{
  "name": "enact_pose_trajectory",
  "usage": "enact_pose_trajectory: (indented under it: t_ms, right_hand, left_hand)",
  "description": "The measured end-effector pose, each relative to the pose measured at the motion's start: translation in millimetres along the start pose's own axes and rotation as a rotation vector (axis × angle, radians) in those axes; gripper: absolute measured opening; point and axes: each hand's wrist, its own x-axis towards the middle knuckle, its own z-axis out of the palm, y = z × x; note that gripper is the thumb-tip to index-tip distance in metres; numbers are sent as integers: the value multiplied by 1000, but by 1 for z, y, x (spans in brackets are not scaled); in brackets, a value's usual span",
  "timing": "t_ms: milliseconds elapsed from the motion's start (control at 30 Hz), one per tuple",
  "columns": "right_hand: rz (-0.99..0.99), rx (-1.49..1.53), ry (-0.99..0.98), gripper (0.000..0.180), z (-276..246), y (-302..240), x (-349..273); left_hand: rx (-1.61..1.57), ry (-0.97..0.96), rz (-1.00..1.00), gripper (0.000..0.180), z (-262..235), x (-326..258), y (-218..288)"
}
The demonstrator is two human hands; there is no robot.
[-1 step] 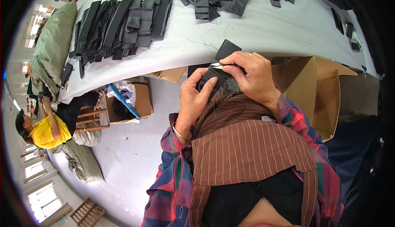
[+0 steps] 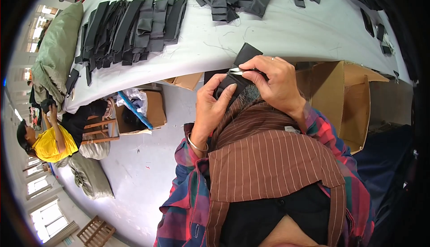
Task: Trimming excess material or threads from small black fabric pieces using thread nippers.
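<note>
Black fabric piece [image 2: 244, 56] sat at the desk's [image 2: 286, 32] near edge; our left hand [image 2: 214, 106] gripped its lower end, our right hand [image 2: 273, 83] pinched small snips [image 2: 237, 71] against it.

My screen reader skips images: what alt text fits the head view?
Left hand and right hand hold a black fabric piece, the right gripping small metal snips. Beyond: a white table with dark fabric strips, and cardboard boxes below.

Two open brown cardboard boxes under the table — one [image 2: 150, 110] left, a bigger one [image 2: 349, 99] right.
</note>
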Motion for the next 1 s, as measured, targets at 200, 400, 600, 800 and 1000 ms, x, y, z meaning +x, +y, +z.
enact_pose_trajectory:
  t_ms: [200, 400, 600, 800, 1000]
  right_hand:
    - [0, 8, -28, 9, -6, 1, 3]
    - [64, -33, -105, 10, -12, 3, 3]
    - [289, 398, -30, 13, -7, 10, 3]
    - [360, 421, -1, 15, 8, 21, 11]
    - [370, 387, 17, 15, 11, 29, 11]
  left_hand:
    - [146, 13, 59, 18, 2, 5, -2]
    - [266, -11, 132, 17, 4, 10, 1]
    - [652, -136, 326, 15, -15, 25, 16]
    - [1144, -25, 609, 18, -17, 53, 30]
    - [550, 268, 428, 24, 6, 48, -19]
